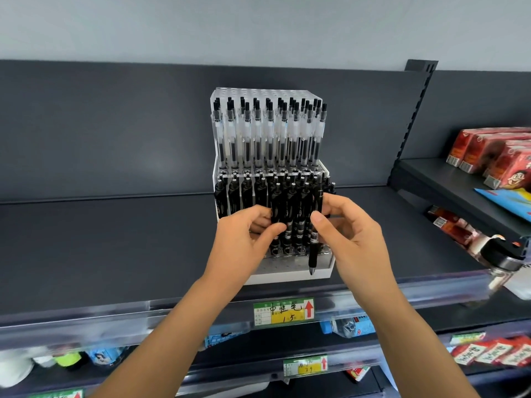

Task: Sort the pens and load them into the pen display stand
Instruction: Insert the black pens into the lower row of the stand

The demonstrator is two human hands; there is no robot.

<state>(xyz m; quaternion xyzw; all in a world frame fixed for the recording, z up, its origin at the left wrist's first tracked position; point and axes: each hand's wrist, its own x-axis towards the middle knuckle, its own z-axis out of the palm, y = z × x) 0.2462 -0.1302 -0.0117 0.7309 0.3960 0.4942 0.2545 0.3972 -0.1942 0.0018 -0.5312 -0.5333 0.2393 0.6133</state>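
Note:
A white and clear pen display stand [290,272] sits on a dark shelf. Its upper tier holds several clear pens with black caps [268,133]. The lower tier holds several black pens [247,196]. My left hand [244,234] grips a bundle of black pens [290,214] in front of the lower tier. My right hand [350,225] pinches one black pen [314,239] upright, tip down, over the stand's front right holes.
The dark shelf [115,239] stretches wide to the left. A price label [283,311] hangs on its front rail. Red cartons [494,156] fill the shelf at right, a dark-lidded bottle [500,259] stands near the right edge, and packaged goods sit below.

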